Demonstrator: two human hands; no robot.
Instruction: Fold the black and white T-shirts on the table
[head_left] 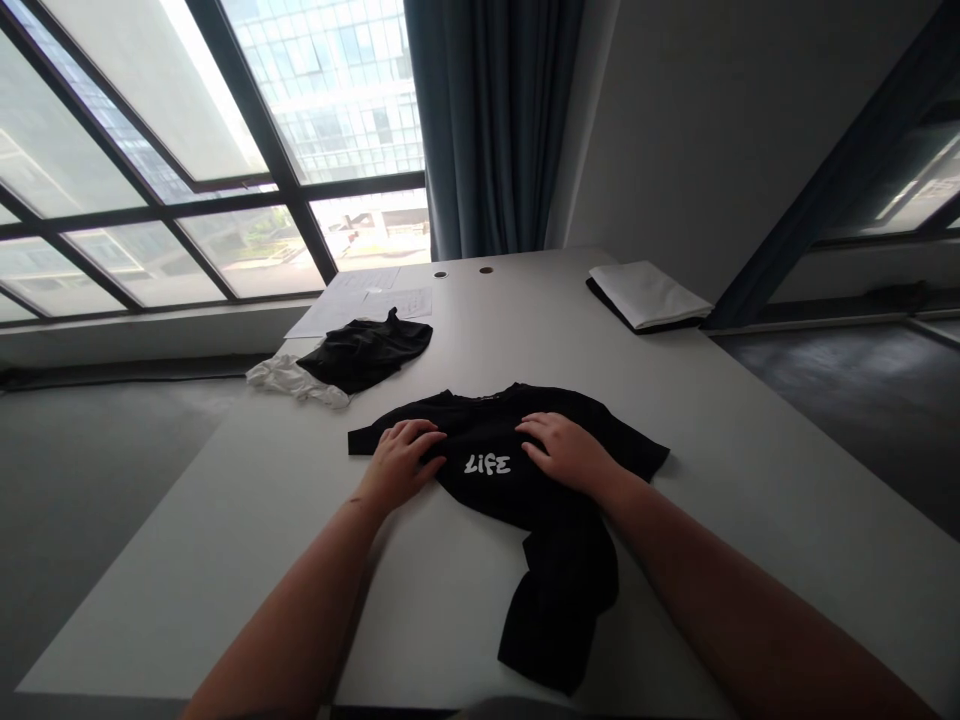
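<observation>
A black T-shirt (495,500) with white lettering lies on the white table, its collar towards the far side. Its upper part is spread out, while the lower part is bunched and twisted towards the near edge. My left hand (405,462) rests on the left part of the shirt, fingers apart and bent a little. On the right part lies my right hand (568,450), its fingers also apart, just beside the lettering. Neither hand grips the cloth.
Behind the shirt on the left, a crumpled black garment (367,350) and a crumpled white one (292,380) lie on the table (487,330) near some papers (337,300). Folded white and black cloths (649,295) are at the far right. Windows and a curtain stand beyond.
</observation>
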